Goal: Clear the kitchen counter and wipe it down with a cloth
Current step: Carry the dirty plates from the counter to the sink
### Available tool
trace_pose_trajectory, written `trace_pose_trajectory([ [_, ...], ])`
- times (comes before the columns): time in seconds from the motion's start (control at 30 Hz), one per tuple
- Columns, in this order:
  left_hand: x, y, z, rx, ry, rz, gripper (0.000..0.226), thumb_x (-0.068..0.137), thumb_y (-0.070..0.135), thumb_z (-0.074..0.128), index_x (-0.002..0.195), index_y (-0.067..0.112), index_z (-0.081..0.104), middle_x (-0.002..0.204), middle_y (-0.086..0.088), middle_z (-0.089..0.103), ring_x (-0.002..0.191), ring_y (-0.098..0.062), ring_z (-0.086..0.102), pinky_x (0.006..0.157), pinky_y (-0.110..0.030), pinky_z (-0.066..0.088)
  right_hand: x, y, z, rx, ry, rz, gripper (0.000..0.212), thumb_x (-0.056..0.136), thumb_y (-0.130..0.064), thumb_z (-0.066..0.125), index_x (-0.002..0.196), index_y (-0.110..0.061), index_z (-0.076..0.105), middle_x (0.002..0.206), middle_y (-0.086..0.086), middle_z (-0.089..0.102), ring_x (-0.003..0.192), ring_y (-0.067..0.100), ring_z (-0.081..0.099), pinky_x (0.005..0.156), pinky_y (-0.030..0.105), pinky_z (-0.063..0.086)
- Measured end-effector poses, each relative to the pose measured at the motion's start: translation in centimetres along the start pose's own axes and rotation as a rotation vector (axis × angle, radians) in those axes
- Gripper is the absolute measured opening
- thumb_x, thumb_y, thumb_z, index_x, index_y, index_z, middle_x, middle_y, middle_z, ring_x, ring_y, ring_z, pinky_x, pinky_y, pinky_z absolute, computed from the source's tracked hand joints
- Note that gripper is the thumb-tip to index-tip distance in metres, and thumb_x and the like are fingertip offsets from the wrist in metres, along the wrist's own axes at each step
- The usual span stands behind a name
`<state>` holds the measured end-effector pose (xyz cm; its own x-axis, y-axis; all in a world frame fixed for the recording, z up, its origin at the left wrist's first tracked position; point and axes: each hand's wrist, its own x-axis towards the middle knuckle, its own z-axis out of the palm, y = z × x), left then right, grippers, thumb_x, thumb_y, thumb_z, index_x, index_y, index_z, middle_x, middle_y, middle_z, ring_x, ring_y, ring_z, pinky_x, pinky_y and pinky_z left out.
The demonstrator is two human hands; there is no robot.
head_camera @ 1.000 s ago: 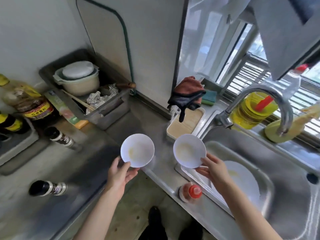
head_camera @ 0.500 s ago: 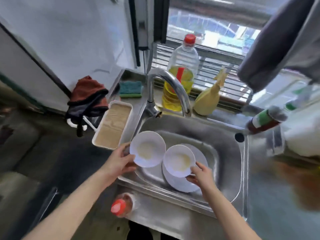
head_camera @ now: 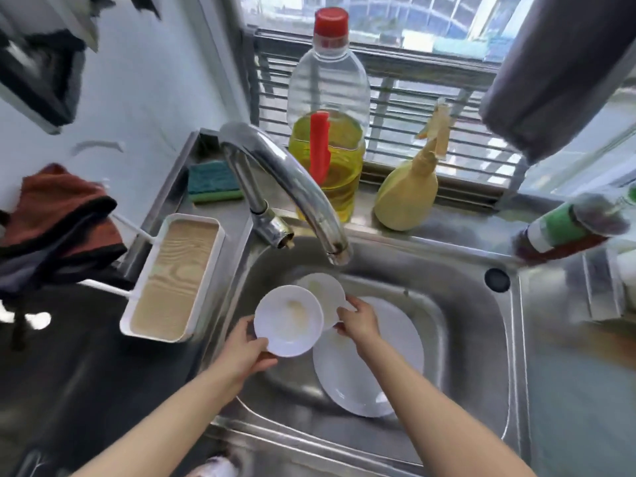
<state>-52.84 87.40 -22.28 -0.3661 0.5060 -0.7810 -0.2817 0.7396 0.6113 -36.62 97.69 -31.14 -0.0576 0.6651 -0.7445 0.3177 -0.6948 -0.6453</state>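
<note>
A stainless steel surface (head_camera: 571,390) wraps around a deep sink (head_camera: 481,339), seen from above. A curved tap (head_camera: 285,180) arches over the basin. Behind it, by the window bars, stands a tall bottle of yellow oil (head_camera: 328,139).

A large white plate (head_camera: 395,349) lies tilted in the bottom of the basin. Above it, two small white bowls are held over the sink, both smeared inside with pale food residue. The nearer bowl (head_camera: 289,321) overlaps and partly hides the farther bowl (head_camera: 320,290), which sits just below the spout.

The left hand (head_camera: 244,352) grips the nearer bowl at its rim, thumb on the top edge and fingers curled beneath. The right hand (head_camera: 358,321) pinches the rim of the farther bowl in the same way.

The bowls look rigid, smooth and light enough for one hand each. Their greasy film probably makes them slippery, and they could chip against the steel or the plate if dropped. The safest hold is at the rim, thumb inside and fingers under, lowering each one gently.

A rust-coloured cloth (head_camera: 58,215) hangs to the left.
</note>
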Motion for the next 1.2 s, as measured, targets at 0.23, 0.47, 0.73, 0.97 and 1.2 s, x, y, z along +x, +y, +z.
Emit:
trace_pose_trajectory([
  [0.23,1.6,-1.0,-0.3,-0.051,0.009,-0.044,0.049,0.088,-0.008,0.047,0.132,0.009,0.035,0.123,-0.010,0.045,0.097,-0.031,0.056,0.074,-0.040,0.051,4.5,1.1,2.3,-0.071,-0.026,0.070,0.044,0.085,-0.007,0.059,0.129,-0.011,0.055,0.112,0.021,0.064,0.059,0.022,0.059,0.048,0.025,0.047],
  [0.47,1.1,-0.3,0.0,-0.082,-0.004,-0.056,0.051,0.087,-0.006,0.051,0.132,0.012,0.036,0.124,-0.010,0.043,0.101,-0.031,0.054,0.077,-0.041,0.052,-2.1,-1.6,0.1,-0.231,-0.004,-0.167,0.030,0.096,-0.033,0.045,0.115,-0.013,0.057,0.103,0.010,0.065,0.086,0.027,0.065,0.078,0.037,0.051],
  [0.73,1.1,0.4,0.6,0.101,-0.070,-0.016,0.055,0.091,0.011,0.054,0.140,0.022,0.031,0.123,-0.013,0.055,0.093,-0.028,0.064,0.074,-0.039,0.057,-5.2,-0.7,-0.2,-0.138,-0.204,-0.122,0.027,0.099,-0.013,0.038,0.105,-0.005,0.063,0.088,0.015,0.068,0.075,0.024,0.069,0.063,0.024,0.055],
  [0.97,0.5,0.3,-0.9,0.237,-0.027,-0.051,0.036,0.094,0.022,0.050,0.127,0.009,0.044,0.113,-0.013,0.057,0.085,-0.020,0.060,0.057,-0.025,0.051,-1.3,-1.1,1.4,-0.159,-0.041,-0.094,0.026,0.096,-0.007,0.038,0.086,0.001,0.061,0.088,0.022,0.065,0.083,0.034,0.067,0.075,0.039,0.058],
  [1.2,-1.3,-0.6,-2.4,0.347,-0.078,0.253,0.016,0.089,0.000,0.052,0.091,0.015,0.059,0.090,-0.003,0.066,0.082,-0.014,0.065,0.073,-0.018,0.045,0.8,-1.2,2.0,-0.115,0.091,-0.003,0.019,0.093,-0.008,0.046,0.092,-0.006,0.064,0.098,0.020,0.067,0.083,0.037,0.067,0.079,0.041,0.056],
])
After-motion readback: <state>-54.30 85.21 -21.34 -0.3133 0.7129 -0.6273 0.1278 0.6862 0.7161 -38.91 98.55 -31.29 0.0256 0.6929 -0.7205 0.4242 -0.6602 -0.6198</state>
